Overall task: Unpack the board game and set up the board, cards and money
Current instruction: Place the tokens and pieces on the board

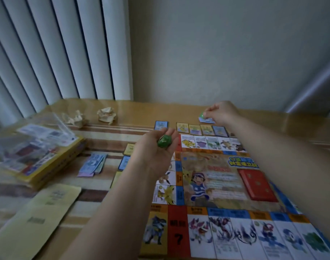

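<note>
Left hand (156, 147), left forearm (111, 203): bare skin through to frame edge, over left side of game board (179, 231). Right hand (221, 113), right forearm (273, 147): bare likewise, over board's far right side. Outlines slightly blurred.

Striped table (107, 134): game board (216, 184) fills the near-right part. Row of cards (195, 129) just past its far edge, more cards (125, 162) down its left side. Money pile (93, 165) left of those. Yellow box (53, 166) at left edge, pale yellow sheet (38, 222) at near-left corner, two crumpled papers (106, 114) by far edge
</note>
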{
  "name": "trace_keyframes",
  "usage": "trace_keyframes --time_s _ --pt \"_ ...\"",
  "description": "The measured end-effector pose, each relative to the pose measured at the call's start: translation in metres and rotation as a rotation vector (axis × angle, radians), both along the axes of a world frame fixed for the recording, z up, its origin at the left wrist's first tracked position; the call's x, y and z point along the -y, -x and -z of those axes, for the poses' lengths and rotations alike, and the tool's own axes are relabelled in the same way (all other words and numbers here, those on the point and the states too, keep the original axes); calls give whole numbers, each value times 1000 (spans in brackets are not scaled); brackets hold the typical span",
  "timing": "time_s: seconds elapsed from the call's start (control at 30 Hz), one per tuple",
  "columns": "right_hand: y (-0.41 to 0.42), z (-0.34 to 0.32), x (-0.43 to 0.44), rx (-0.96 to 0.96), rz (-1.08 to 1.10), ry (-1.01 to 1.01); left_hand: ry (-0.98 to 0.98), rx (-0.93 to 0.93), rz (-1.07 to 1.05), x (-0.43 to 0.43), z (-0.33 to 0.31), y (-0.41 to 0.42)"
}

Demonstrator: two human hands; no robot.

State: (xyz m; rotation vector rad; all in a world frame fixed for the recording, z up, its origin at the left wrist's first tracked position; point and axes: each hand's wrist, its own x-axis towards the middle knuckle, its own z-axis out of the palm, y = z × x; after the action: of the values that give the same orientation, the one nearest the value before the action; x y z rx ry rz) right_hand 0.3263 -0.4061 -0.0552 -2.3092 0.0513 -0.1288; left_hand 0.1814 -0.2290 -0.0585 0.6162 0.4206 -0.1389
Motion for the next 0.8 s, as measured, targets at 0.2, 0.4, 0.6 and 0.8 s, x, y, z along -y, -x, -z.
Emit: trace_keyframes --time_s 0.2,0.4,0.6,0.8 --pt "-59 37 -34 -6 27 240 38 22 -77 -27 12 -14" --pt "-77 54 -46 77 112 558 85 42 -80 -33 15 -17" --pt "-29 6 -65 196 -193 241 76 88 -102 -41 11 -10" --pt "79 -44 -115 -190 -799 89 31 72 -169 -58 9 29"
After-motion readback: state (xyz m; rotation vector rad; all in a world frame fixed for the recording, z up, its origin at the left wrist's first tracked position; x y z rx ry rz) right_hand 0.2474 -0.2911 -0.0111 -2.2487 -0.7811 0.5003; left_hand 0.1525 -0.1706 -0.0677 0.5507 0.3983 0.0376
